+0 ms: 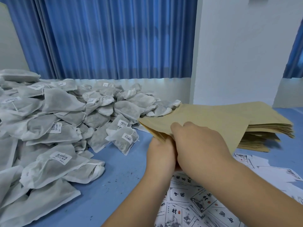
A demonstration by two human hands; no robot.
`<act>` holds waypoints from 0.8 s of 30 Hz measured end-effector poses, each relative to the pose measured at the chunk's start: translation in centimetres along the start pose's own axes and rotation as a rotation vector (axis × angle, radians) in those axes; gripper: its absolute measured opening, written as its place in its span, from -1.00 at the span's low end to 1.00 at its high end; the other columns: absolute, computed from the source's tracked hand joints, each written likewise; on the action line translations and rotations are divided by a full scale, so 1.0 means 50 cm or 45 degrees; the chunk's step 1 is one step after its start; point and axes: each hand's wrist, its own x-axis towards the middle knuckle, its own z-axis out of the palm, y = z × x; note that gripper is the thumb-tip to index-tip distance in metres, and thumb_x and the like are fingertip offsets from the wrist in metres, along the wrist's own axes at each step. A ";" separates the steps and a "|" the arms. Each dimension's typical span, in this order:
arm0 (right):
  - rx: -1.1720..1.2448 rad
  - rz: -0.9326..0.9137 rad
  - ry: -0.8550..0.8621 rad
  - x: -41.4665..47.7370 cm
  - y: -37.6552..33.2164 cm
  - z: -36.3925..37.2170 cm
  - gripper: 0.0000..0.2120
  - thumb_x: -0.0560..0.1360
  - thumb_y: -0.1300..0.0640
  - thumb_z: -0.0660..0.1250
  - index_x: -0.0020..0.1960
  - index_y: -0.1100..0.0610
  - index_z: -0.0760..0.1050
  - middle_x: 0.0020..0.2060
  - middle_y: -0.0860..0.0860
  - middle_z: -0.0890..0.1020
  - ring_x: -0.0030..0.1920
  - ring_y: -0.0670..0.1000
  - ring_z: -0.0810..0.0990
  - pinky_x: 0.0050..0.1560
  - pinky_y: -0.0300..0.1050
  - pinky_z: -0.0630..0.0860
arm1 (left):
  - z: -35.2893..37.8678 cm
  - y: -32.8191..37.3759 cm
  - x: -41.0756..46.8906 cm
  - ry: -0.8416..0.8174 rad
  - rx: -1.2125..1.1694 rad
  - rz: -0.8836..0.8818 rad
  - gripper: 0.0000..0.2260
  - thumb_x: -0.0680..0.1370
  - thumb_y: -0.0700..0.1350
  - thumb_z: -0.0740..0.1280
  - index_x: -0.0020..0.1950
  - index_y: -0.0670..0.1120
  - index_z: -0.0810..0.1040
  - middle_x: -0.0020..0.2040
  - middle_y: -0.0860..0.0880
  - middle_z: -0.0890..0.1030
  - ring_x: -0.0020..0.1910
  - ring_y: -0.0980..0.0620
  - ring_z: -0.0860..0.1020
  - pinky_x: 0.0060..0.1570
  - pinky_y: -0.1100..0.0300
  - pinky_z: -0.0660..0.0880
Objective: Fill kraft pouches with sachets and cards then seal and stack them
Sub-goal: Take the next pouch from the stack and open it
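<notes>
A kraft pouch is lifted over the blue table, its open mouth pointing left toward the sachets. My left hand grips the pouch's near edge from below. My right hand grips the same edge from above, fingers curled over the paper. A large heap of white mesh sachets with barcode tags covers the left of the table. Printed cards with black characters lie scattered under my forearms at the lower right.
A stack of flat kraft pouches sits at the right behind the held pouch. Bare blue table runs between sachets and cards. Blue curtains and a white wall stand behind.
</notes>
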 end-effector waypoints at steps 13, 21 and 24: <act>0.140 0.106 0.291 0.008 0.024 -0.038 -0.89 0.36 0.24 0.20 -0.22 0.05 0.38 -0.26 -0.01 0.39 -0.31 0.10 0.40 -0.38 -0.12 0.27 | -0.020 -0.032 0.026 -0.064 -0.203 -0.363 -0.86 0.48 -0.31 0.19 -0.24 -0.15 0.47 -0.53 -0.04 0.50 -0.61 0.06 0.43 -0.60 0.33 0.36; 0.332 0.159 0.308 0.027 0.061 -0.018 -0.76 0.33 0.25 0.23 -0.10 0.08 0.62 -0.25 0.04 0.59 -0.18 0.14 0.54 -0.19 -0.05 0.55 | -0.025 -0.030 0.040 -0.273 -0.258 -0.263 -0.91 0.59 -0.29 0.18 -0.10 -0.19 0.42 -0.57 -0.05 0.45 -0.63 0.08 0.40 -0.63 0.32 0.32; 0.475 0.169 0.329 0.033 0.073 -0.012 -0.74 0.36 0.26 0.25 -0.09 0.04 0.65 -0.29 0.01 0.61 -0.21 0.10 0.55 -0.24 -0.11 0.53 | -0.030 -0.023 0.039 -0.336 -0.432 -0.292 -0.92 0.63 -0.29 0.14 0.03 -0.24 0.41 -0.53 -0.10 0.50 -0.62 0.06 0.45 -0.64 0.31 0.41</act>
